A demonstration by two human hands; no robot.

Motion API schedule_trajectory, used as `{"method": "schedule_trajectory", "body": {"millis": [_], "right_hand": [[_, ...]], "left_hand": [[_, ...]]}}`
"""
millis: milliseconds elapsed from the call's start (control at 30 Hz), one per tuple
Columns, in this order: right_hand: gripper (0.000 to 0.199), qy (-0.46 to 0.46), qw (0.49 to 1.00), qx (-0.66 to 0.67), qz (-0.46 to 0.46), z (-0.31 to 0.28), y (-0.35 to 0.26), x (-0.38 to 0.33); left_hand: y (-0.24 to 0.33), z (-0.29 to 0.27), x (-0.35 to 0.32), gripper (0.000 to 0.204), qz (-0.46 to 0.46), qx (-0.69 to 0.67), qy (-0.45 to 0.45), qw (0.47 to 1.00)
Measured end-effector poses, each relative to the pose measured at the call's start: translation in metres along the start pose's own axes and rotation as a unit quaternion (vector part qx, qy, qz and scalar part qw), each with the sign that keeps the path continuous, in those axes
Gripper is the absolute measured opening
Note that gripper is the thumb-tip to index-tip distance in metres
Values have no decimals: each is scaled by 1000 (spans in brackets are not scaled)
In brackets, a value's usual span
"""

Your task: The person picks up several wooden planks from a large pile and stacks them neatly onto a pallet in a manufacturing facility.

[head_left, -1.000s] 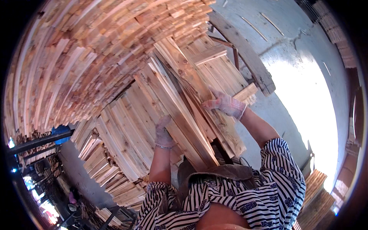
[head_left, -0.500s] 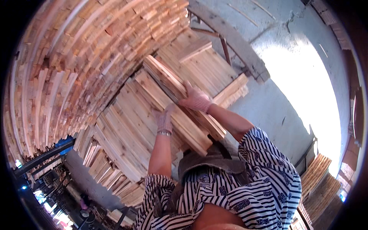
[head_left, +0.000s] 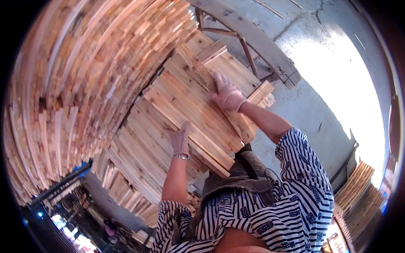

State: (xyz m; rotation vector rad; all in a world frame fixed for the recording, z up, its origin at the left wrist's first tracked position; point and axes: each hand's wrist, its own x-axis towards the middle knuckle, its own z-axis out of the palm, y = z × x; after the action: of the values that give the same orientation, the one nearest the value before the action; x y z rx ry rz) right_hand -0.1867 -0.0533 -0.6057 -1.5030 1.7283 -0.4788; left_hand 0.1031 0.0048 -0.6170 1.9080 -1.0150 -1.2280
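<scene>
Both my hands wear pale pinkish knit gloves, and they work over a bed of light wooden boards. My left hand (head_left: 179, 140) is at the left long edge of a wooden board (head_left: 190, 133) lying on other boards, its fingers curled against that edge. Farther to the right, my right hand (head_left: 228, 95) grips a second board (head_left: 236, 124), which is tilted along the right side. Between the hands, several wide boards (head_left: 198, 105) lie side by side, knots showing in their faces. The undersides of the gripped boards are hidden.
A tall stack of wooden strips (head_left: 84, 84) rises along the left. A short wood block (head_left: 212, 51) lies on the far boards. Beyond them stands a beam on a metal frame (head_left: 253, 38). More stacked wood (head_left: 356, 185) is at the lower right, on the concrete floor (head_left: 310, 114).
The two boards, earlier close together and raised between my hands, are now apart, with wide board faces showing between them. My right hand has moved right; my left hand stays nearly in place.
</scene>
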Motion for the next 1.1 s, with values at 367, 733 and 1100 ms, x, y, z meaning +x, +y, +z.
{"method": "schedule_trajectory", "body": {"millis": [367,733,1100], "right_hand": [[80,-16,997,-64,27,-97,22,13],[40,78,982,113,133,-58,36,59],[36,65,985,-25,158,-42,36,207]], "left_hand": [[73,17,-42,117,-44,6,-38,998],[56,6,-28,125,-38,53,5,998],[50,0,-35,111,-71,51,-28,996]]}}
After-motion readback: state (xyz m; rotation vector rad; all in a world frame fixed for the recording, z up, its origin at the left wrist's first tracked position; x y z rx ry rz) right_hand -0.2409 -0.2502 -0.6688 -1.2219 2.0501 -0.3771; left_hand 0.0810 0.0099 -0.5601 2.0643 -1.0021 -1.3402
